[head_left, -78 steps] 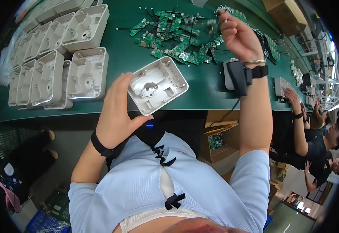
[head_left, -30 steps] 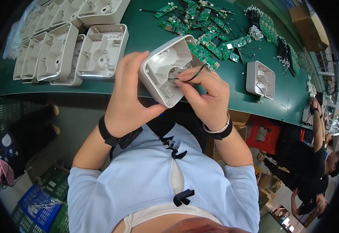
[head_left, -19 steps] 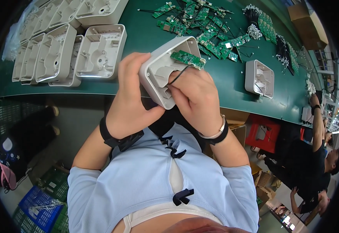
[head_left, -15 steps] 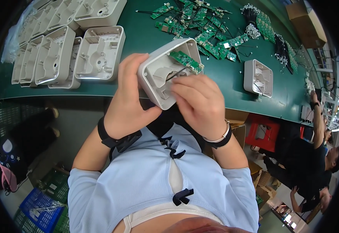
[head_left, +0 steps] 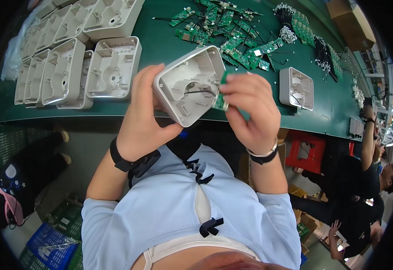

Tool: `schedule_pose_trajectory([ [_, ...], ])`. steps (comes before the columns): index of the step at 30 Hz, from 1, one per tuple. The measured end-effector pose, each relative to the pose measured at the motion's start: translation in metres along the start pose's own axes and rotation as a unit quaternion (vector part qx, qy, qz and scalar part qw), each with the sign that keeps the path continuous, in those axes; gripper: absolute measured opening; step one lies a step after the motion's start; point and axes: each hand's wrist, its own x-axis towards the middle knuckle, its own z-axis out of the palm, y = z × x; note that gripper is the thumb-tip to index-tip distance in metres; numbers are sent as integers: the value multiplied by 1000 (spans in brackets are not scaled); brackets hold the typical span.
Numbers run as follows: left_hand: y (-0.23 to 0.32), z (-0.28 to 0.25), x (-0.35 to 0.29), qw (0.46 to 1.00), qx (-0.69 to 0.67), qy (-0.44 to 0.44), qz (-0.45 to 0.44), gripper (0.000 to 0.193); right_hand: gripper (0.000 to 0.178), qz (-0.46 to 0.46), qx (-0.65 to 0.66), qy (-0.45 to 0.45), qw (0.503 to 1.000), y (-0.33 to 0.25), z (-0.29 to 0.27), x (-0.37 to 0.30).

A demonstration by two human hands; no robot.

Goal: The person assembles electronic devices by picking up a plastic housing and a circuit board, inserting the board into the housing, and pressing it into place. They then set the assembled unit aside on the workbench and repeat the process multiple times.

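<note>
Here, white housing [head_left: 183, 77] sits tilted mid-frame | your left hand [head_left: 142, 112] grips its left side | your right hand [head_left: 252, 105] pinches a green circuit board [head_left: 220, 102] at the housing's right rim | black wire [head_left: 200, 92] crosses the interior toward that board | loose boards [head_left: 232, 42] upper middle | more housings [head_left: 64, 69] upper left

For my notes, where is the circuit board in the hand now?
In the head view, the circuit board is right of centre, in the right hand, at the right rim of the white housing.
</note>
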Motion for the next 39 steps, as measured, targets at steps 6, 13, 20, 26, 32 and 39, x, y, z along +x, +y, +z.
schedule_pose_trajectory([
  [6,7,-5,3,971,218,3,101,106,29,1,-47,-127,991,-12,-12,-8],
  [13,-11,6,1,998,-4,-13,64,105,26,15,51,-144,988,-9,-2,-21],
  [20,-3,5,-1,995,-92,-23,-35,105,27,28,57,-101,993,-7,16,-25],
  [26,-2,4,0,993,-107,-38,-37,107,26,108,55,-112,986,-13,24,-20],
  [32,-2,7,-3,989,-138,-35,-31,108,24,21,17,-95,995,-10,31,-18],
  [39,21,-12,-9,994,-89,-59,-16,104,22,9,-28,-124,992,-11,-6,-36],
])
